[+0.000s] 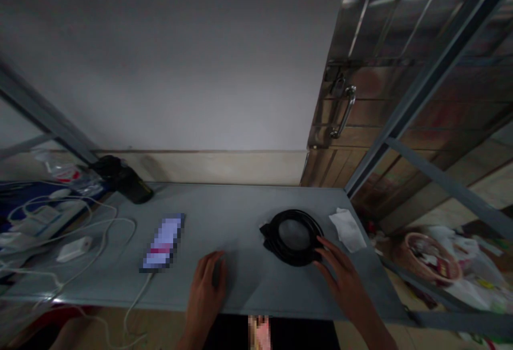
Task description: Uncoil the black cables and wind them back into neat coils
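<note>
My left hand [206, 288] rests palm down on the grey table [224, 216], near its front edge, fingers loosely curled and holding nothing. My right hand [340, 272] reaches forward with fingers spread, its fingertips touching the near right rim of a coiled black cable [294, 236] that lies in a ring on the table. A crumpled white tissue [348, 228] sits just right of the coil. A phone [163, 242] with a lit screen lies left of my left hand, a white cord running from it over the table edge.
A dark bottle [124, 179] lies at the back left corner. White chargers and tangled white cables [60, 232] crowd the left end. A metal door with a handle [344, 112] stands behind right. A basket with bags [430, 256] sits on the floor at right.
</note>
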The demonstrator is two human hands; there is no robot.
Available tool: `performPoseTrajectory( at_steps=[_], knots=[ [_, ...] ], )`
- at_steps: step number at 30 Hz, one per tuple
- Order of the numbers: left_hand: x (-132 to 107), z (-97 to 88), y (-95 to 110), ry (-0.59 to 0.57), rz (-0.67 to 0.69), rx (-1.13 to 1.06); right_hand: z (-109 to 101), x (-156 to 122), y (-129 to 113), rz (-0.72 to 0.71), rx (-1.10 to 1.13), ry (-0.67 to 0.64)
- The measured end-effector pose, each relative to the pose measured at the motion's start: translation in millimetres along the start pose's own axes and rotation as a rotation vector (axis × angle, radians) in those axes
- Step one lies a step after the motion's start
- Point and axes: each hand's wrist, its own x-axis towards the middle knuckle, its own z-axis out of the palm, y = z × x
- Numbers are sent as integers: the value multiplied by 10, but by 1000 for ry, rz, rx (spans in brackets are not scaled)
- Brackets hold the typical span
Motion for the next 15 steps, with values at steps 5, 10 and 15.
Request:
performPoseTrajectory(
  at_steps=[5,10,15],
  knots=[
    [2,12,-9,21,57,22,15,-120,26,21,10,4],
    [-5,24,-12,55,81,62,112,-269,9,118,40,84],
    [6,11,-2,60,121,94,141,-409,57,274,87,168]
  ],
)
